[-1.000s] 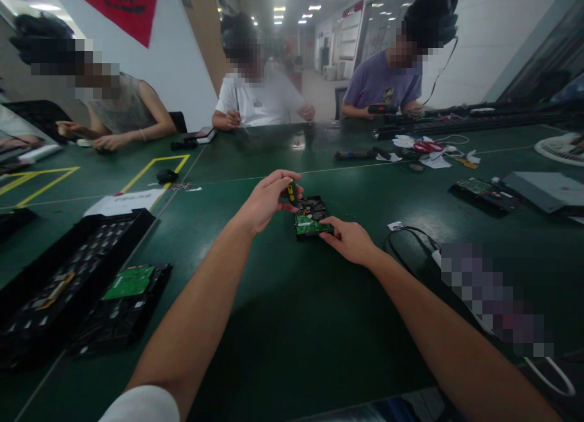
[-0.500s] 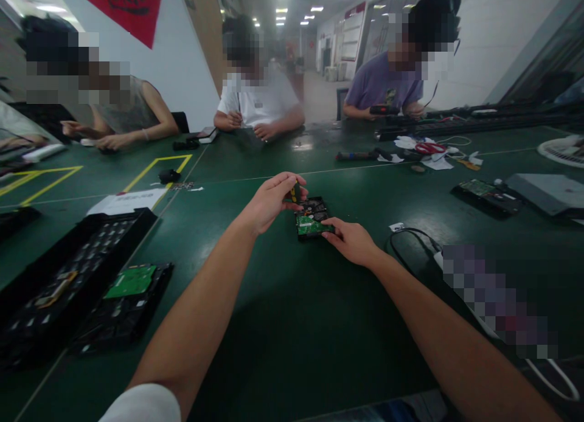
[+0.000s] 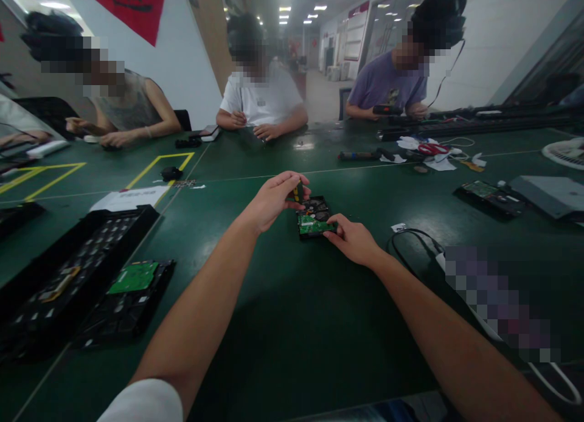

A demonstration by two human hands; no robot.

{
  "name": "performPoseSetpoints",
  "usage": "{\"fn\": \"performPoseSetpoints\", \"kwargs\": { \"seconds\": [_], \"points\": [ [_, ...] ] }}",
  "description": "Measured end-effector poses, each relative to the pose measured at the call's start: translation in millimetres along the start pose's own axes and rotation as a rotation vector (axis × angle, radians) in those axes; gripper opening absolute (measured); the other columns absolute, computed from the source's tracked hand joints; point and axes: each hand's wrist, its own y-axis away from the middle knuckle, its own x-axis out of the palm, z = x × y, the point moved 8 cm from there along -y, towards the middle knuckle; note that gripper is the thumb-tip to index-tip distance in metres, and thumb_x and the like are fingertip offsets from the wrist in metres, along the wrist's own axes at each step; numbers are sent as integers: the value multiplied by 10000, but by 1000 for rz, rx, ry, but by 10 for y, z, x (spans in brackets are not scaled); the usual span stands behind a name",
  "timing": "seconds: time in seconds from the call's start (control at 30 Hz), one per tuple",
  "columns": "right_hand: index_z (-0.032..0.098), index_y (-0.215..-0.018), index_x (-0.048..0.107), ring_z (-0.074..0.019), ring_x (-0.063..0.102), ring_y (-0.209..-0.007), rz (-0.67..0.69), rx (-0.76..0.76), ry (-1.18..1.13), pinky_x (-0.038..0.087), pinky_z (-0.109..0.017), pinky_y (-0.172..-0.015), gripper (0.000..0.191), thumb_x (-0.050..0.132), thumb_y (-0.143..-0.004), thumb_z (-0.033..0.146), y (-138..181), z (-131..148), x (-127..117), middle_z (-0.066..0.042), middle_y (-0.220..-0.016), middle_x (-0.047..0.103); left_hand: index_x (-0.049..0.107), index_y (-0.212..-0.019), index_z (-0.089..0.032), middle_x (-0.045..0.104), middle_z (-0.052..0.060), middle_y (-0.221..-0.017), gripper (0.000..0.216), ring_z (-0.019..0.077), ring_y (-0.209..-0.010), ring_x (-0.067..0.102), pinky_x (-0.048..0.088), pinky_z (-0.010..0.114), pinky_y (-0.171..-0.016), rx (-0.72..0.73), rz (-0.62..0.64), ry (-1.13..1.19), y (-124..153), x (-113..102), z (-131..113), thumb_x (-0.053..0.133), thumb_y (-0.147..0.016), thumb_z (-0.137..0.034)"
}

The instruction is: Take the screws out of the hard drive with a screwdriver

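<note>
On the green table ahead of me lies a hard drive (image 3: pixel 314 207), its black side up with a green circuit board (image 3: pixel 314 224) on the near half. My left hand (image 3: pixel 275 198) is closed around the black and yellow handle of a screwdriver (image 3: pixel 297 192), held upright over the drive's far left side. Its tip is hidden by the fingers. At the near right corner, the thumb and fingers of my right hand (image 3: pixel 352 238) grip the drive by the board's edge.
Another hard drive (image 3: pixel 133 297) with a green board lies beside a long black tray (image 3: pixel 77 270) at left. To the right are a further drive (image 3: pixel 488 198), a grey box (image 3: pixel 550 197) and a cable (image 3: pixel 420 232). Several people sit across the table (image 3: pixel 283 337).
The whole view has shifted slightly. Both hands keep nearly the same place and grip on the screwdriver and the hard drive.
</note>
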Motion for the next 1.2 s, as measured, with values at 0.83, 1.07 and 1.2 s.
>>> {"fn": "performPoseSetpoints", "kwargs": {
  "seconds": [0.83, 1.07, 1.2],
  "points": [
    [244, -1262, 562, -166, 612, -662, 30, 14, -7, 351, -293, -614, 305, 575, -1038, 450, -3, 22, -10, 33, -761, 672, 709, -1043, -186, 701, 75, -934, 273, 177, -860, 673, 547, 246, -643, -38, 31, -8, 42, 64, -30, 719, -908, -423],
    [242, -1242, 569, -165, 598, -648, 23, 7, 12, 336, -295, -602, 303, 578, -1034, 462, -9, 21, -5, 36, -744, 662, 657, -979, -175, 710, 101, -987, 201, 237, -971, 700, 626, 341, -714, -99, -25, 122, 27, 38, 39, 707, -890, -349],
    [244, -1254, 566, -168, 604, -653, 19, 20, 18, 336, -296, -606, 306, 578, -1035, 458, -4, 13, -5, 38, -733, 664, 729, -911, -153, 670, 106, -1001, 224, 224, -975, 644, 626, 323, -708, -55, -55, 20, 26, -20, -8, 685, -884, -371]
  ]
}}
